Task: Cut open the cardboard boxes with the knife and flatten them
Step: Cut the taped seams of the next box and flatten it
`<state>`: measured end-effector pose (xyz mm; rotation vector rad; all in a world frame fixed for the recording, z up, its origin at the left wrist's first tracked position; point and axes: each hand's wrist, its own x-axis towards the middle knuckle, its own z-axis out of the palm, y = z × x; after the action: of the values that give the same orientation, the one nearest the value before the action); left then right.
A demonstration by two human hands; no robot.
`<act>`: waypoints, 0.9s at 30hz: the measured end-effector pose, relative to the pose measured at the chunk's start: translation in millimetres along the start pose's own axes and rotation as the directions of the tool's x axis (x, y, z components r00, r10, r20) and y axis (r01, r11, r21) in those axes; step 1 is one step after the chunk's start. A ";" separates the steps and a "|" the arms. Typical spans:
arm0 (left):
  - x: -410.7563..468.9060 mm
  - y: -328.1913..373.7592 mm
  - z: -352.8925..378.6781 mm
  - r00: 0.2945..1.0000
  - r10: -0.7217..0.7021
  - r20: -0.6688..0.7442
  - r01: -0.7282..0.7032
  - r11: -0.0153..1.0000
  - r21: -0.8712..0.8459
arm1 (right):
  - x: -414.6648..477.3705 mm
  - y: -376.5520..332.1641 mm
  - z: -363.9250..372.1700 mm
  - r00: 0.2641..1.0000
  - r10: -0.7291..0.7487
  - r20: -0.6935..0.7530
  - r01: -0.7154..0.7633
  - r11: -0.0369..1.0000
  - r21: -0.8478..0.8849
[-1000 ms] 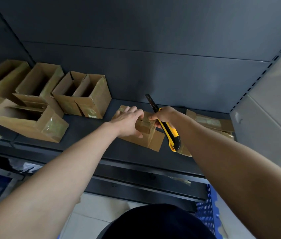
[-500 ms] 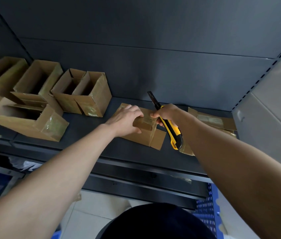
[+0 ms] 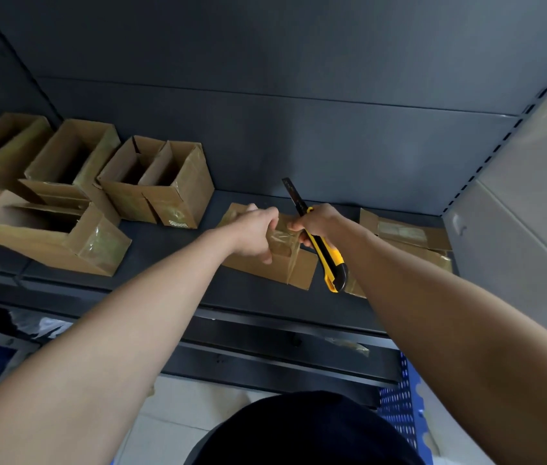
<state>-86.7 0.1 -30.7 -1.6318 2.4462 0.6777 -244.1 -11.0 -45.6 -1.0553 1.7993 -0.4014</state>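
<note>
Holding the half-flattened box (image 3: 275, 270) from both sides, the person has it low on the dark shelf (image 3: 265, 293), almost straight ahead at twelve o'clock. The left hand (image 3: 255, 234) grips the box's upper left edge, with the fingers curled over it. The right hand (image 3: 315, 226) is just beside it at three o'clock, with a taped flap between the two. The right hand's fingers are wrapped round the yellow knife (image 3: 327, 260). Its thumb and forefinger seem to pinch the tape as well, but I cannot tell this for sure.

The knife's long axis runs from eleven o'clock, where the bare blade (image 3: 293, 193) points toward the back panel (image 3: 299, 129), to five o'clock, where the handle end hangs beside the box's right corner. The box itself lies long from about ten to four o'clock.

I judge that the cutting of this box is done and the pressing flat is in hand. The flat pile (image 3: 403, 233) lies at three o'clock, so the right hand is the nearer one for the transfer, and nothing stands between. The exposed blade so close to the left fingers is the risk.

Several open boxes (image 3: 178, 189) stand at nine to ten o'clock, well apart, not yet flattened. A blue crate (image 3: 396, 407) is below at five o'clock.
</note>
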 end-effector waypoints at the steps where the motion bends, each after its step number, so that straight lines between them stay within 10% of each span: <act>1: 0.6 -0.3 0.1 0.999 -0.029 0.029 0.030 0.999 -0.045 | 0.8 1.7 0.4 1.000 -0.010 0.001 0.010 1.000 -0.002; 6: 0.6 -1.7 0.6 0.998 -0.036 0.049 0.048 0.960 -0.275 | -4.3 17.6 -10.5 0.998 -0.032 0.050 0.039 0.988 -0.151; 27: -2.9 -10.4 -18.2 0.992 0.001 0.128 0.010 0.996 -0.085 | -32.3 -4.2 -42.3 0.926 -0.077 0.369 0.330 0.639 -0.695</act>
<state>-73.6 -8.5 -16.5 -1.5688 2.3534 0.8692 -273.8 5.1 -4.2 -1.8015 1.5597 0.4315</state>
